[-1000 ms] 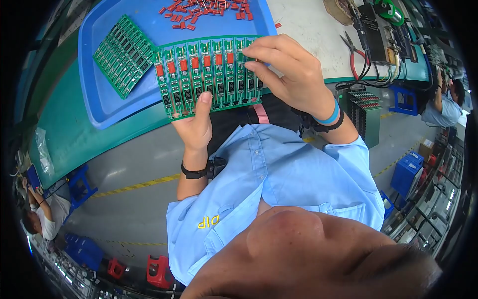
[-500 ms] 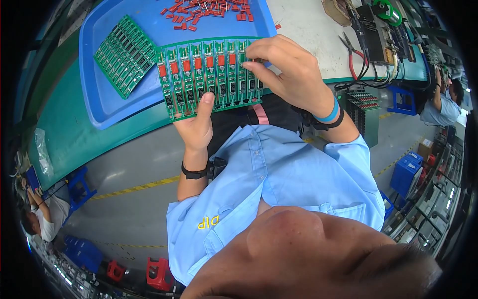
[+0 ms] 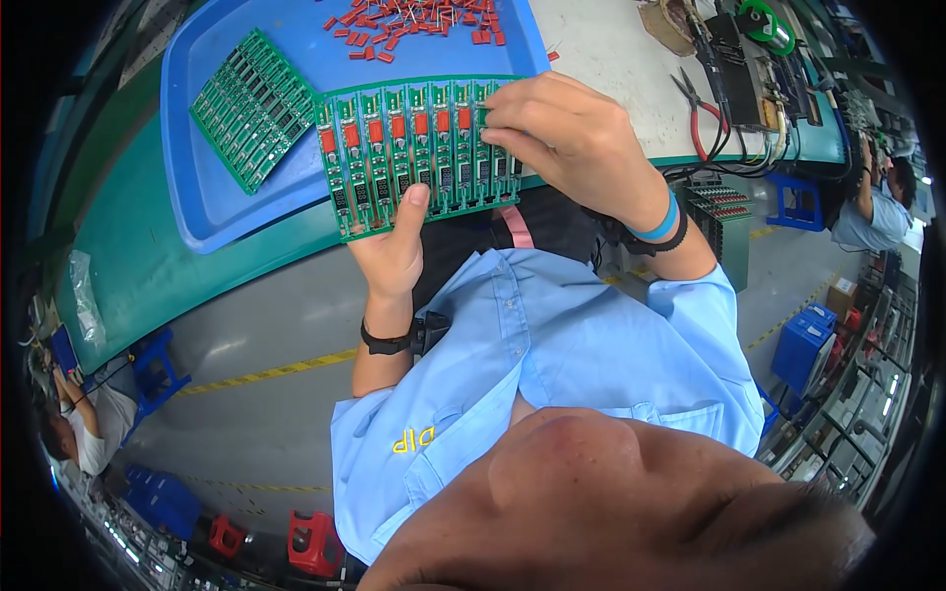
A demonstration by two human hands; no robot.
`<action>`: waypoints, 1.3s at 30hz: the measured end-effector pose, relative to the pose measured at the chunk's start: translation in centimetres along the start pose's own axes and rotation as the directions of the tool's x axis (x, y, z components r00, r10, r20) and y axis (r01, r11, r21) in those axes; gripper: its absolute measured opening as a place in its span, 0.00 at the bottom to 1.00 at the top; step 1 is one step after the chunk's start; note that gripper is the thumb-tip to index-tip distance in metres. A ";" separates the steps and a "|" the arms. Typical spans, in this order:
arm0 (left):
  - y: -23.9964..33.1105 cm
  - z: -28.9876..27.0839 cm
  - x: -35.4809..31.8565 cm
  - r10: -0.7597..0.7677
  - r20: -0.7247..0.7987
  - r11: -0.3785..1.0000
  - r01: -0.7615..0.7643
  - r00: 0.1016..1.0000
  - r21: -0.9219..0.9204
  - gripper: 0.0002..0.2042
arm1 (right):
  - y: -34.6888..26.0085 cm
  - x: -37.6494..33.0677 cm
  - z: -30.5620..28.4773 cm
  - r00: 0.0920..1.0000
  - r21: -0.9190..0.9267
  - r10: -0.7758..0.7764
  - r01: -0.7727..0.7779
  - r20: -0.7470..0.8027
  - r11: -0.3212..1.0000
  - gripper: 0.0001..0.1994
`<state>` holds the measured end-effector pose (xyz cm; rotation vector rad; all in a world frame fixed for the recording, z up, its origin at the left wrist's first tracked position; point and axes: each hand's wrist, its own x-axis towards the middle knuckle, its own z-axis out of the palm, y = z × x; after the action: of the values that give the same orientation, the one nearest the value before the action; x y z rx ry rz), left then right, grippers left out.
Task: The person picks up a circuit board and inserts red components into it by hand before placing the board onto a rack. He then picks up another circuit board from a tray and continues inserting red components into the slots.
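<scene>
A green circuit board panel [image 3: 426, 158], divided into several narrow strips, is gripped by my left hand [image 3: 392, 246], thumb on its face near the lower edge. Red rectangular components [image 3: 398, 127] stand in a row across its upper part; black display blocks line the lower part. At the panel's right end my right hand [image 3: 567, 138] pinches its thumb and forefinger together over a strip with no red part showing. What lies between those fingertips is hidden. Beyond the panel, loose red components [image 3: 419, 22] with wire leads are heaped in a blue tray [image 3: 187, 212].
A second green panel [image 3: 254, 110] lies in the tray's left part. On the bench at right are red-handled pliers [image 3: 702, 118], a green wire spool [image 3: 767, 28] and black cables. A clear plastic bag [image 3: 85, 300] rests on the green bench edge. Co-workers sit at far left and right.
The panel and my left hand have shifted very slightly right. My right hand's fingertips stay at the same strip, with the hand turned a little.
</scene>
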<state>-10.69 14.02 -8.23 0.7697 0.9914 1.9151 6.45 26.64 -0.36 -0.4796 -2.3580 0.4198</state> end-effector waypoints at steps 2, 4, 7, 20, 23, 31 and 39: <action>0.1 0.0 0.0 -0.010 -0.007 1.000 0.010 1.000 -0.004 0.23 | -0.2 0.0 0.1 1.000 -0.011 -0.010 0.010 0.008 1.000 0.09; 0.1 0.0 -0.1 -0.015 -0.011 1.000 0.015 1.000 -0.006 0.23 | -0.7 0.1 -0.1 1.000 0.010 0.027 -0.027 0.012 1.000 0.09; 0.1 0.0 -0.1 -0.028 0.003 0.999 0.028 1.000 -0.020 0.23 | -0.8 0.2 -0.3 0.995 0.051 0.097 -0.098 0.022 0.994 0.09; 1.3 -1.0 -0.8 -0.072 -0.010 0.993 0.071 0.997 -0.093 0.22 | 2.5 2.6 -1.8 0.987 -0.048 0.146 -0.149 -0.062 0.988 0.08; 1.3 -1.5 -0.9 -0.087 -0.040 0.992 0.083 0.995 -0.095 0.21 | 2.9 3.9 -1.0 0.988 -0.132 0.155 -0.151 0.019 0.980 0.07; 0.5 -2.1 -1.0 -0.044 -0.026 0.999 0.043 0.999 -0.018 0.20 | 4.3 8.2 1.1 0.948 -0.497 0.139 0.023 0.287 0.867 0.07; 0.6 -2.1 -0.9 -0.040 -0.012 0.999 0.039 0.999 -0.019 0.20 | 5.9 7.9 2.8 0.958 -0.457 0.073 0.065 0.276 0.887 0.08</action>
<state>-12.15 12.29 -8.90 0.7227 0.9875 1.8950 0.36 34.88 -0.33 -0.6796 -2.7483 -0.0941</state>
